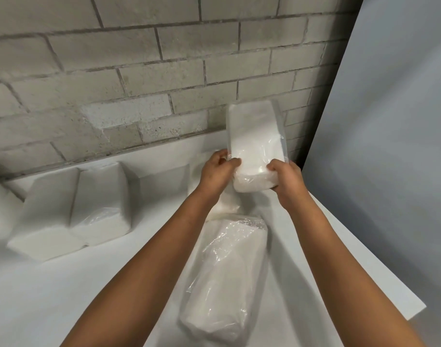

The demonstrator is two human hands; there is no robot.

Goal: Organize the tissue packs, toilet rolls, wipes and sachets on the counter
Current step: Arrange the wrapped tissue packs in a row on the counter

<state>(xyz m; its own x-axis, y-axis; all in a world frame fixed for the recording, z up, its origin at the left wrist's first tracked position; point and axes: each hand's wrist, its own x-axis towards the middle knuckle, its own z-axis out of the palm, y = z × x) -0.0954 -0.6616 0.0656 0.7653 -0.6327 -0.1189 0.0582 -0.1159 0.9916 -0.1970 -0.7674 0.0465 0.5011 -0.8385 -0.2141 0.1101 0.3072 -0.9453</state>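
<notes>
- The left hand point(218, 171) and the right hand point(285, 177) hold together one white rectangular tissue pack in clear plastic wrap point(255, 144), lifted above the white surface point(64, 284) near its far right corner, at about 1 o'clock in the view.
- The grip of the left hand is closed: the fingers curl round the lower left edge of the pack, and the thumb lies on its front.
- The grip of the right hand is also closed, with the fingers curled round the lower right corner of the same pack.
- The held pack stands on its short end and leans a little toward the grey brick wall point(139, 71).
- A longer white pack in loose, wrinkled clear plastic point(227, 284) lies flat on the surface at about 6 o'clock, between the two forearms.
- Two white wrapped tissue packs point(71, 211) stand side by side, touching, at about 9 o'clock, close to the wall.
- One more white pack point(164, 181) stands behind them at about 11 o'clock, just left of the left hand.
- Another white pack point(227, 206) sits under the left wrist, partly hidden.
- A plain grey panel point(389, 146) fills the right side, at 3 o'clock.
</notes>
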